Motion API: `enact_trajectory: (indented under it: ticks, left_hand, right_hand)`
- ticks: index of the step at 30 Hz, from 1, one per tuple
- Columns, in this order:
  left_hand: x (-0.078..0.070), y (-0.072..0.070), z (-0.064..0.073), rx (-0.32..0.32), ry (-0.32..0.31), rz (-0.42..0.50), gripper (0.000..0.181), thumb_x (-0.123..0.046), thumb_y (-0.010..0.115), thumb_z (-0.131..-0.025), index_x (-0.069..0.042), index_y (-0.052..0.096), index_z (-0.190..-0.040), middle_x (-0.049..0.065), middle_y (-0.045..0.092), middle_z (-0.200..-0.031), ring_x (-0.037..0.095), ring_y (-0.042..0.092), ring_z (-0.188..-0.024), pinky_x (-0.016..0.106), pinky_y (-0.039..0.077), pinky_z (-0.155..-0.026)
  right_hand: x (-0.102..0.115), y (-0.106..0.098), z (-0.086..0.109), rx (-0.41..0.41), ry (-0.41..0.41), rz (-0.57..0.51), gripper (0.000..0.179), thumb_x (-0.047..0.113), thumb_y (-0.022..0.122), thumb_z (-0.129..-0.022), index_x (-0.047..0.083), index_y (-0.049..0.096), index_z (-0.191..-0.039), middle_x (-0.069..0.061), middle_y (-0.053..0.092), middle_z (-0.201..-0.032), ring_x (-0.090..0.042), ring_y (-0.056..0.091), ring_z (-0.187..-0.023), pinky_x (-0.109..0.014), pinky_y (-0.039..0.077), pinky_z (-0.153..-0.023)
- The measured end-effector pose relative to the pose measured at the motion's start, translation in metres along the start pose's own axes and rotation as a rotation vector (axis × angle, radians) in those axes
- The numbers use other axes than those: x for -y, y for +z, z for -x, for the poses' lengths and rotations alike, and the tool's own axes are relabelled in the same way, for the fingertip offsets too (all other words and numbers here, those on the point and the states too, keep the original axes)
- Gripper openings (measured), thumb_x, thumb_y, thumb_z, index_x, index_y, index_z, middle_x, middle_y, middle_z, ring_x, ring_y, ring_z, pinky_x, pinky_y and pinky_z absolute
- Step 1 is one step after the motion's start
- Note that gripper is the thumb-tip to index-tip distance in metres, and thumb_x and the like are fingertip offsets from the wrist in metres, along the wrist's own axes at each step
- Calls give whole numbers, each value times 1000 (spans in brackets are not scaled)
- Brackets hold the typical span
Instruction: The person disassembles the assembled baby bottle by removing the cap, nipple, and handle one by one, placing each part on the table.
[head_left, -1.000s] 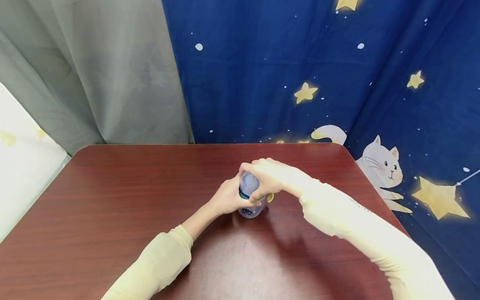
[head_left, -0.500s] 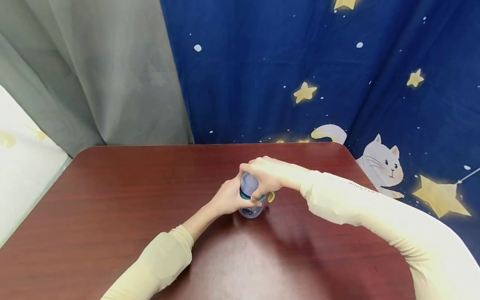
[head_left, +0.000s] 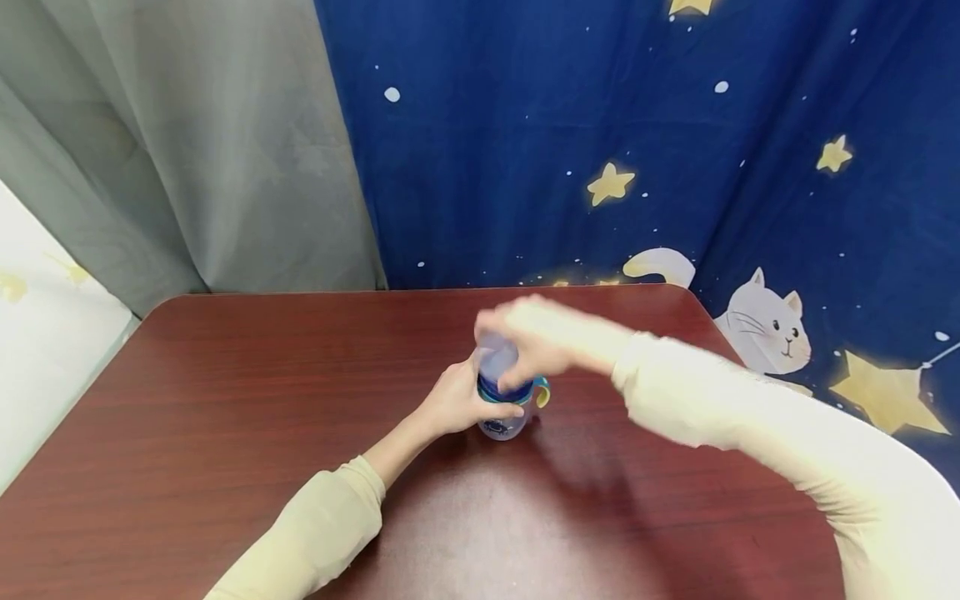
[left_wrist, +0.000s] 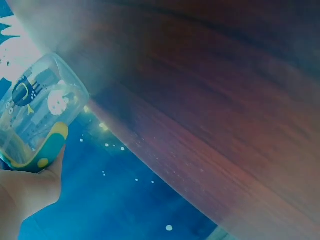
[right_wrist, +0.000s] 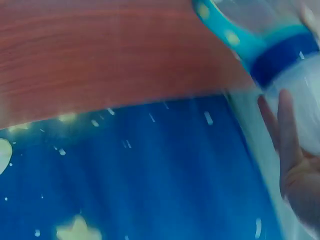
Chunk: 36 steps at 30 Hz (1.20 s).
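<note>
From my remote station I see the bottle [head_left: 501, 428] upright on the table [head_left: 225, 433], its clear wall printed with figures; I cannot tell its contents. The left hand [head_left: 459, 398] curls round it, thumb across the front. The right hand [head_left: 534, 335], blurred, is partly spread, gripping the domed cap [head_left: 497, 363] between thumb and fingers.

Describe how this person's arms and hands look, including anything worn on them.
Both arms wear long, pale cream-yellow sleeves. The left sleeve bulges out above a snug, narrow cuff; the right sleeve is creased further up. The left hand and right hand are gloveless; blur hides finer detail on the right.
</note>
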<state>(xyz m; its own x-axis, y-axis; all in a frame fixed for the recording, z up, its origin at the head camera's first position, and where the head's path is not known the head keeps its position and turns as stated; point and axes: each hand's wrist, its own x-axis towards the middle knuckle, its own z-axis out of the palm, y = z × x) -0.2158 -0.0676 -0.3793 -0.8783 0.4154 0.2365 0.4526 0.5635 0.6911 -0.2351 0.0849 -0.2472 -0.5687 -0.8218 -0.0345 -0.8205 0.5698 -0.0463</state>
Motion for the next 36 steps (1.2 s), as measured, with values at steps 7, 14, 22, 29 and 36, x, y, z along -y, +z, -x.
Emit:
enact_trajectory:
  ticks: [7, 14, 22, 29, 36]
  left_hand:
    - [0, -10, -8, 30, -51, 34, 76, -46, 74, -64, -6, 42, -119, 4, 57, -104, 14, 56, -89, 31, 46, -74]
    - [2, -11, -7, 56, -72, 79, 73, -43, 75, -64, -8, 40, -118, 3, 56, -104, 14, 56, -90, 32, 46, -74]
    - [3, -9, -5, 49, -57, 84, 74, -48, 73, -63, -11, 40, -118, 1, 56, -104, 12, 55, -91, 31, 46, -73]
    - [2, -9, -4, 43, -78, 56, 75, -49, 74, -62, -12, 40, -119, 1, 55, -106, 12, 54, -93, 32, 46, -74]
    - [2, -10, -5, 43, -94, 38, 77, -50, 73, -62, -12, 39, -120, 2, 55, -108, 13, 53, -95, 33, 46, -75]
  right_hand:
    - [-2, -63, 2, -25, 46, 20, 56, 41, 74, -64, 13, 51, -107, -1, 58, -90, -16, 55, -76, -27, 45, -62]
    - [-6, -58, 13, -61, 87, -42, 58, 43, 73, -66, 13, 49, -110, 0, 57, -94, -16, 54, -80, -27, 45, -62]
    - [-16, -35, 25, -135, 139, -149, 65, 51, 69, -68, 12, 42, -112, -1, 55, -90, -13, 54, -73, -25, 45, -58]
    - [-39, -14, 43, -247, 129, -190, 64, 44, 72, -68, 12, 44, -116, -1, 50, -104, -15, 52, -83, -28, 46, -64]
    - [-65, 4, 66, -305, 191, -151, 62, 40, 74, -66, 13, 47, -115, -3, 48, -104, -17, 52, -83, -31, 46, -63]
